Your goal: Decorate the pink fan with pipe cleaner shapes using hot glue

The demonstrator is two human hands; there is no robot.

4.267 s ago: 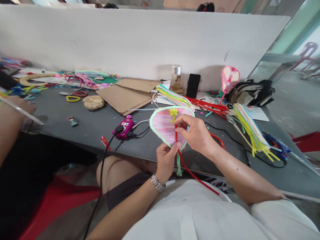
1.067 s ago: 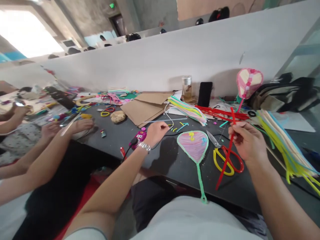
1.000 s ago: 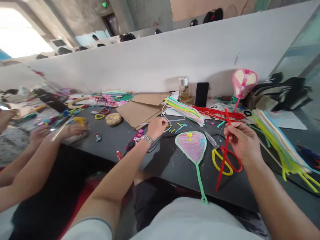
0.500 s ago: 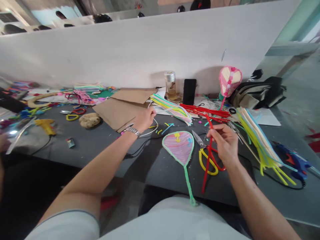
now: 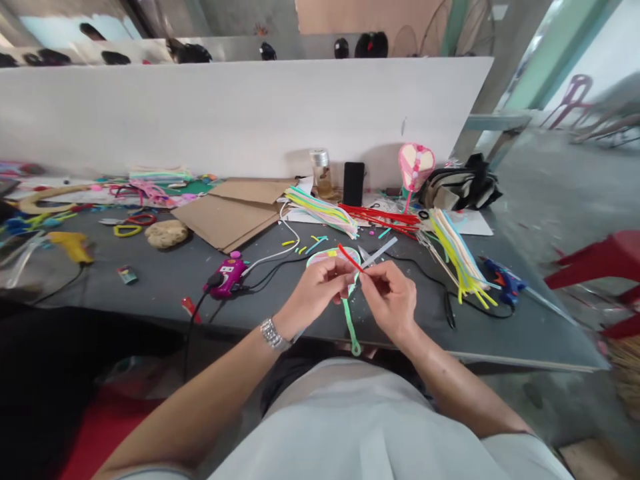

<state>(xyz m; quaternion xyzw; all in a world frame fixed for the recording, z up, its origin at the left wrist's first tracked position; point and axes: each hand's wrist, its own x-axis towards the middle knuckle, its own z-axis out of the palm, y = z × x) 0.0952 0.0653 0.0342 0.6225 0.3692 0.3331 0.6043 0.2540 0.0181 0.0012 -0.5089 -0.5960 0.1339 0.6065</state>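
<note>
My left hand (image 5: 317, 288) and my right hand (image 5: 391, 293) meet just above the table's near edge, both closed in a pinch. Between their fingertips runs a short red pipe cleaner (image 5: 349, 257). A pale thin stick (image 5: 383, 251) juts up and right from between the fingers; which hand holds it I cannot tell. Under the hands lies a pink fan with a green rim (image 5: 325, 255), mostly hidden. Its green handle (image 5: 350, 325) reaches past the dark table (image 5: 165, 287) toward me.
A purple power strip (image 5: 227, 275) with black cable lies left of the hands. Behind are cardboard sheets (image 5: 235, 210), pastel pipe cleaners (image 5: 323, 210), red ones (image 5: 387, 217), a jar (image 5: 320, 172), a phone (image 5: 353, 183), a standing pink fan (image 5: 415, 163). A yellow-green bundle (image 5: 457, 250) and a blue glue gun (image 5: 503, 280) lie right.
My left hand has come back from the rear of the table to meet my right hand over the fan. The red pipe cleaner now sits between both hands. The view swung right.
</note>
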